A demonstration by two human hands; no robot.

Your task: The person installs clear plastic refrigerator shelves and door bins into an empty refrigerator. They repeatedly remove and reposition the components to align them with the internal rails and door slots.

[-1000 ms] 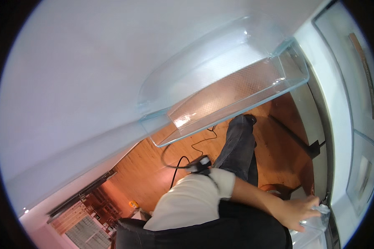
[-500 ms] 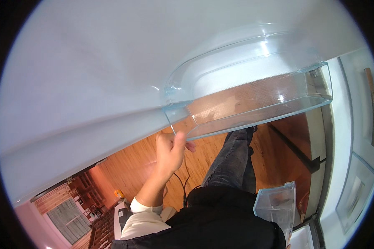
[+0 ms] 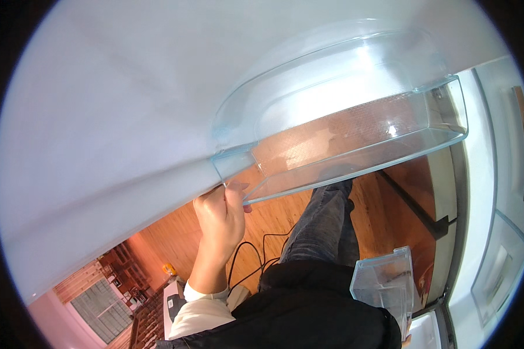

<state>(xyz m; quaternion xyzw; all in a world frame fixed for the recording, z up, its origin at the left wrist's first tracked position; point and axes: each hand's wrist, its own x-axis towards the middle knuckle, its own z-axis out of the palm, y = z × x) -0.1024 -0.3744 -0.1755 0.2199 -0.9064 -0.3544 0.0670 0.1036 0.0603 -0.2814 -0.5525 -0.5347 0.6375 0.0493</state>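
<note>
Clear plastic door bin [image 3: 355, 152] beyond left hand [image 3: 220, 214], fingers curled nearly closed on its corner, likely steadying it; second bin [image 3: 383, 284] beside right hand [image 3: 407, 341], grip hidden, cannot tell

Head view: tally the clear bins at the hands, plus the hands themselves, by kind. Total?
Clear bins: 2 (long bin, small bin)
Hands: 2 (left hand at the long bin's left corner; right hand, only a sliver showing beside the small bin's lower end)
Total: 4
</note>
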